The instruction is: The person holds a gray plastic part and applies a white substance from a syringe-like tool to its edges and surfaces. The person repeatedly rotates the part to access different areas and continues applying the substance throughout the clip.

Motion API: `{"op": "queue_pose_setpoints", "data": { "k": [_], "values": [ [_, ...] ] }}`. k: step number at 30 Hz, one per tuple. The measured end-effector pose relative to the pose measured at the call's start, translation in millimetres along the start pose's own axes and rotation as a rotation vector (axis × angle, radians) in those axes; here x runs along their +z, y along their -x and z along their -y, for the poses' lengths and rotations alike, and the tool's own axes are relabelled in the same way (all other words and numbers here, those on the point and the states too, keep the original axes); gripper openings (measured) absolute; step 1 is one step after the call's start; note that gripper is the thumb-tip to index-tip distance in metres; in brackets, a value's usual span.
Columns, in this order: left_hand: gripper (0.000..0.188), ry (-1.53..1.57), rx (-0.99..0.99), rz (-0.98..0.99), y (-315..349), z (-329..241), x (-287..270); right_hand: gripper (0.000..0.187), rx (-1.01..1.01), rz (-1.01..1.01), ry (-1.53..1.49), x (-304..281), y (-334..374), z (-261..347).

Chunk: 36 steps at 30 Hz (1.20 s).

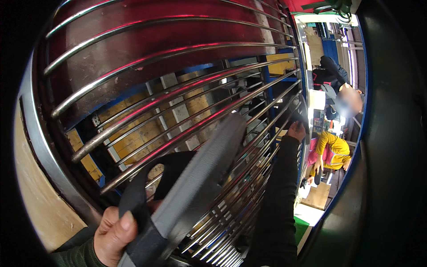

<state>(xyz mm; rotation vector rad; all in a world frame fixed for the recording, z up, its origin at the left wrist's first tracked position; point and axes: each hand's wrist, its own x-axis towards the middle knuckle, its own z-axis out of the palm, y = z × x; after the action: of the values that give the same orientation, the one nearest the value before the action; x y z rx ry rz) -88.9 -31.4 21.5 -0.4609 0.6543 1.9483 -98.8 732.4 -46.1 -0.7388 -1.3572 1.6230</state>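
My left hand (116, 236) is closed on the black straps of a sandal (195, 171) with a grey sole, close to me at the lower left. The sandal is tilted, its far end up over a row of shiny metal rods (160, 147). At the far right end of the rods, my right hand (296, 131) is closed on a second dark sandal (298, 109), small in view. Its fingers are partly hidden.
A dark panel with a red glow (160, 40) covers the upper left rods. A pale board (42, 191) lies at left. Beyond the opening, one person in dark sleeves (333, 71) and another in a yellow top (336, 149) work. A dark wall (391, 133) stands right.
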Motion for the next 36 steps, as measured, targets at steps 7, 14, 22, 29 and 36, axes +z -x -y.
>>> {"op": "queue_pose_setpoints", "data": {
  "k": [7, 14, 22, 29, 36],
  "values": [
    [0.036, -0.02, -0.073, 0.008, -9, 7, -4, 0.021, -0.106, -0.125, 0.239, 29, 18, 48],
    [0.045, 0.236, -0.182, 0.362, -19, 12, 12, 0.031, 0.155, -0.144, -0.337, 39, 173, 188],
    [0.046, -0.086, -0.001, 0.412, -10, 8, 25, 0.048, 0.056, -0.278, -0.68, 6, 517, 272],
    [0.046, -0.139, 0.042, 0.611, -36, 11, 8, 0.028, -0.032, -0.596, -0.851, -34, 693, 315],
    [0.048, -0.148, -0.011, 0.728, -50, 1, -5, 0.025, -0.298, -0.609, -1.028, -76, 767, 335]
  ]
}}
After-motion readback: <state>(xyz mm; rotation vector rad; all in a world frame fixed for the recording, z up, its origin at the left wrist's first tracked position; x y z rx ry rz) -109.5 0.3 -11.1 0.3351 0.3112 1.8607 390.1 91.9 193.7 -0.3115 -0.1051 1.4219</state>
